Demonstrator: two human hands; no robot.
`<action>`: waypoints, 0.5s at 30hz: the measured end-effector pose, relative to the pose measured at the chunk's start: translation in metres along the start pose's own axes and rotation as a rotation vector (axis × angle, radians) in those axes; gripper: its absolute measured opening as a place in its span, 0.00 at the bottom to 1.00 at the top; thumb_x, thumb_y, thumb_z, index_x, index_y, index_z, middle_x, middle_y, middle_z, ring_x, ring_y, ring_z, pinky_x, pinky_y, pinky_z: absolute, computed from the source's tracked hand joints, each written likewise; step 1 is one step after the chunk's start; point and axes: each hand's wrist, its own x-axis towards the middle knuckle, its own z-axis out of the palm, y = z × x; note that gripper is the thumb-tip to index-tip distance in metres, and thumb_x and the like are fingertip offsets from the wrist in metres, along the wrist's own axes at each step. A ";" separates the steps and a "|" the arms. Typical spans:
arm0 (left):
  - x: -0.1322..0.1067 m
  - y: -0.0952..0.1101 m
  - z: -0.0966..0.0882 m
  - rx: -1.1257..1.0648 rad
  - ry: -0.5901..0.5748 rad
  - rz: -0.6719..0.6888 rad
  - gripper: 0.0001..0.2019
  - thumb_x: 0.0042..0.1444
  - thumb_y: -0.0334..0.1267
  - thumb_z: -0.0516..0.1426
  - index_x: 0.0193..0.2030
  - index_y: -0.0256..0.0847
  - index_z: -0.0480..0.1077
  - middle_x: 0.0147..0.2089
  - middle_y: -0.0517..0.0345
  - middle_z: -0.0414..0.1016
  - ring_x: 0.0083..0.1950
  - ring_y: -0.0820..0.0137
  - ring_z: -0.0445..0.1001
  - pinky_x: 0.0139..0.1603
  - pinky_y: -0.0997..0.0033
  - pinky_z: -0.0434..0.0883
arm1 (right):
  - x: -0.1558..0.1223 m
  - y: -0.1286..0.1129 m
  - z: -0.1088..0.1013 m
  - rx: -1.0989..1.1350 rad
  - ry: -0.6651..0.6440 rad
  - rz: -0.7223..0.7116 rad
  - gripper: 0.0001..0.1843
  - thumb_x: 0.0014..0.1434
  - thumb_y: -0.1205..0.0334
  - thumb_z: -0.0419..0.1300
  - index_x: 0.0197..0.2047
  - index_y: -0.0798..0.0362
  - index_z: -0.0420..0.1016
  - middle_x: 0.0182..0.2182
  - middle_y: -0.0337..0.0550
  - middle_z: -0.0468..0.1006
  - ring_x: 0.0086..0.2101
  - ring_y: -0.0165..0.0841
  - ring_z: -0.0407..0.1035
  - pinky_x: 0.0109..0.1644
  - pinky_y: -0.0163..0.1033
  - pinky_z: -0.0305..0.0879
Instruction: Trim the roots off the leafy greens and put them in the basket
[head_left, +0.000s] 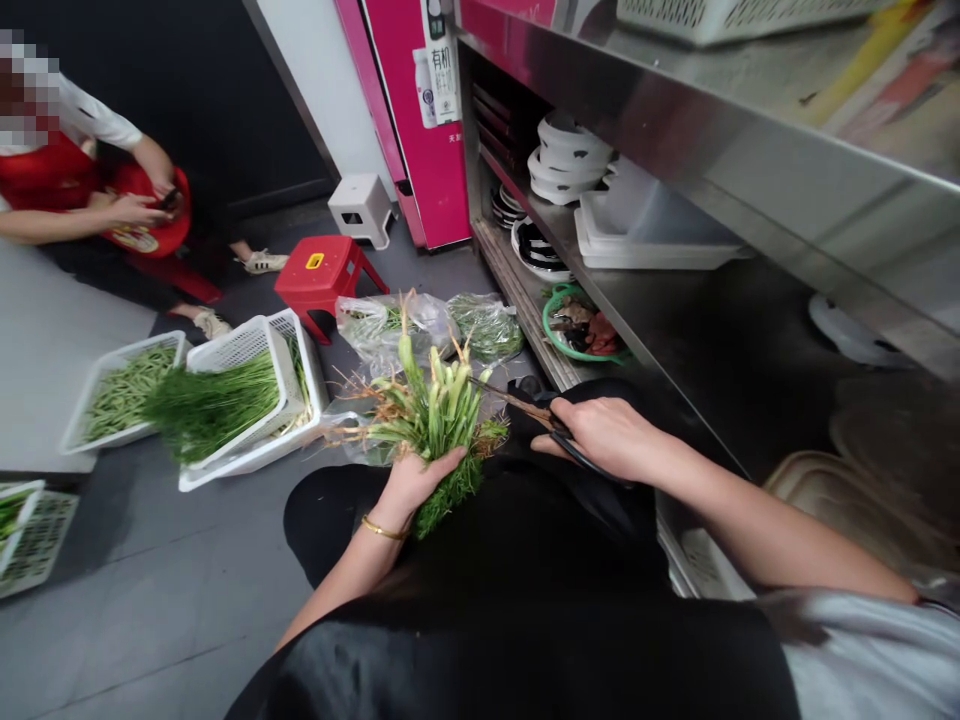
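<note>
My left hand (420,485) is closed round a bunch of leafy greens (442,410), its pale stems and brownish roots pointing away from me and its feathery leaves hanging toward my lap. In my right hand (600,435) is a pair of scissors (536,410) with dark handles and brownish blades. The blade tips reach the stems at the bunch's right side; whether they touch them I cannot tell. Just beyond the bunch, clear plastic bags (397,325) of greens lie on the floor.
To the left stand white baskets, one with green beans (127,395), another with feathery greens (232,405). A red stool (322,275) and a white stool (361,210) are ahead. Steel shelving (675,310) with dishes borders my right. A person in red (67,190) sits at the left.
</note>
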 end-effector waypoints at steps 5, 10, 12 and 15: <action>0.002 0.007 -0.001 0.118 0.001 0.065 0.12 0.34 0.34 0.68 0.30 0.41 0.78 0.35 0.54 0.80 0.46 0.55 0.75 0.59 0.59 0.64 | 0.006 0.008 0.000 -0.090 0.007 0.018 0.34 0.60 0.34 0.39 0.42 0.56 0.69 0.29 0.55 0.79 0.33 0.47 0.75 0.31 0.42 0.61; 0.006 0.009 0.001 0.136 0.022 0.074 0.12 0.33 0.32 0.68 0.29 0.42 0.78 0.33 0.55 0.79 0.49 0.54 0.73 0.61 0.60 0.61 | 0.008 0.007 0.000 -0.166 0.027 0.008 0.37 0.60 0.34 0.36 0.43 0.59 0.70 0.27 0.56 0.79 0.32 0.48 0.75 0.30 0.42 0.61; 0.008 0.007 0.002 0.194 0.014 0.089 0.10 0.34 0.32 0.68 0.28 0.42 0.77 0.33 0.55 0.79 0.48 0.55 0.74 0.61 0.60 0.62 | 0.009 0.007 -0.001 -0.199 0.043 0.015 0.37 0.61 0.35 0.36 0.43 0.60 0.70 0.26 0.57 0.78 0.31 0.47 0.75 0.30 0.41 0.60; 0.009 0.002 0.002 0.176 0.002 0.088 0.12 0.35 0.33 0.67 0.31 0.40 0.77 0.37 0.53 0.79 0.46 0.56 0.75 0.58 0.60 0.64 | 0.008 0.012 -0.002 -0.186 0.061 0.005 0.35 0.62 0.37 0.37 0.42 0.59 0.70 0.26 0.56 0.78 0.30 0.44 0.74 0.28 0.39 0.56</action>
